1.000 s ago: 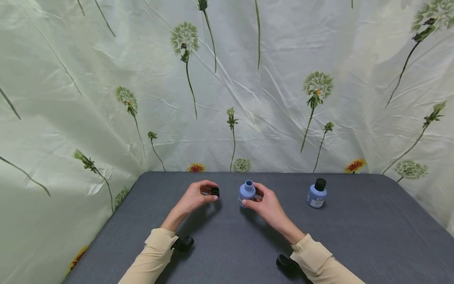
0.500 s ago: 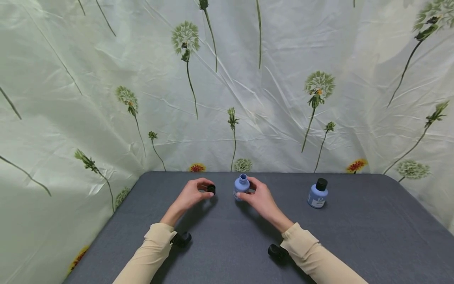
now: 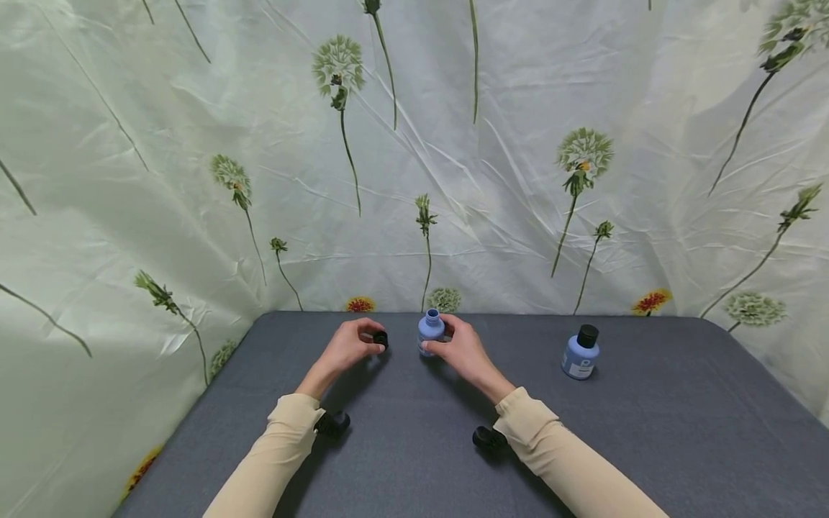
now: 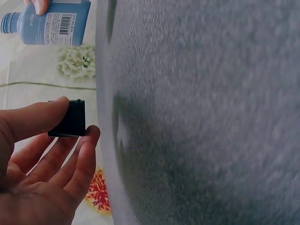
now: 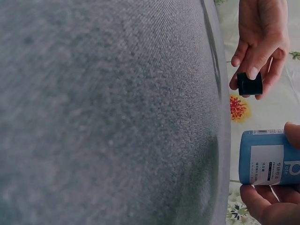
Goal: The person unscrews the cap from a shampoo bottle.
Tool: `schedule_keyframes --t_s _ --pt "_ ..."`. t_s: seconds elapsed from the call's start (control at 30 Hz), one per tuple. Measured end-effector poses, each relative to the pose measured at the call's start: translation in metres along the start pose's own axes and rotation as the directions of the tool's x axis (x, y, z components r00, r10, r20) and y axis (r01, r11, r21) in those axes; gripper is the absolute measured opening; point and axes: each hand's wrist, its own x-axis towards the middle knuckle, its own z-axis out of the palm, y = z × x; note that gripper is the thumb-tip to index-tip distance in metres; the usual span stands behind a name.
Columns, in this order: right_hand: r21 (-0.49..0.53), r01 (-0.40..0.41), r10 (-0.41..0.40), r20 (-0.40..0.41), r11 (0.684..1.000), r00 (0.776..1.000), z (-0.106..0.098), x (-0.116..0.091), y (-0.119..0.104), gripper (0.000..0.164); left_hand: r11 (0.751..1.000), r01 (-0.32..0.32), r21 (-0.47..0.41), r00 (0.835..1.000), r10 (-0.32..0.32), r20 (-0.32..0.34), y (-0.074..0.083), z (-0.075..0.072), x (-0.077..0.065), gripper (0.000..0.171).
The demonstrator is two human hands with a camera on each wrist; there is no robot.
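My left hand (image 3: pixel 345 347) pinches a black screw cap (image 4: pixel 70 119) between thumb and fingers, held just above the table. To its right, my right hand (image 3: pixel 465 351) grips a small blue bottle (image 3: pixel 430 329) with a white label, thumb on one side and fingers on the other. The bottle is upright and its threaded neck is uncovered. In the left wrist view a strip of table backdrop separates cap and bottle. The right wrist view shows the bottle's label (image 5: pixel 267 164) and the left hand with the cap beyond it.
A second blue bottle (image 3: pixel 580 352) with a black cap on stands upright to the right of my right hand. The dark grey table (image 3: pixel 414 460) ends at the back against a pale hanging cloth (image 3: pixel 505 237) printed with flowers. Each wrist carries a black camera (image 3: pixel 490 438).
Both hands have moved away toward the table's back edge and somewhat left, the right hand carrying the bottle and the left the cap. The capped bottle has stayed in place.
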Motion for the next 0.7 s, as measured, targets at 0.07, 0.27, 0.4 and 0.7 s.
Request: schedule_keyframes --t_s 0.07,0.27,0.4,0.7 --pt "-0.005 0.008 -0.008 -0.001 1.0 1.0 0.002 0.002 0.001 0.065 1.0 0.007 0.001 1.0 -0.007 -0.001 -0.002 -0.001 0.002 0.032" --pt "-0.042 0.016 -0.015 0.006 0.999 1.0 0.007 0.007 0.004 0.062 0.999 0.028 0.032 1.0 -0.028 0.013 -0.006 -0.004 0.007 0.031" --pt "-0.062 0.003 -0.002 0.019 0.998 1.0 0.011 0.01 0.005 0.059 0.997 0.034 0.075 0.999 -0.035 0.015 -0.007 -0.004 0.008 0.03" --pt "-0.077 -0.02 0.023 0.031 0.997 0.999 0.017 0.014 0.003 0.061 0.992 0.042 0.117 0.999 -0.044 0.013 -0.016 -0.006 0.01 0.028"
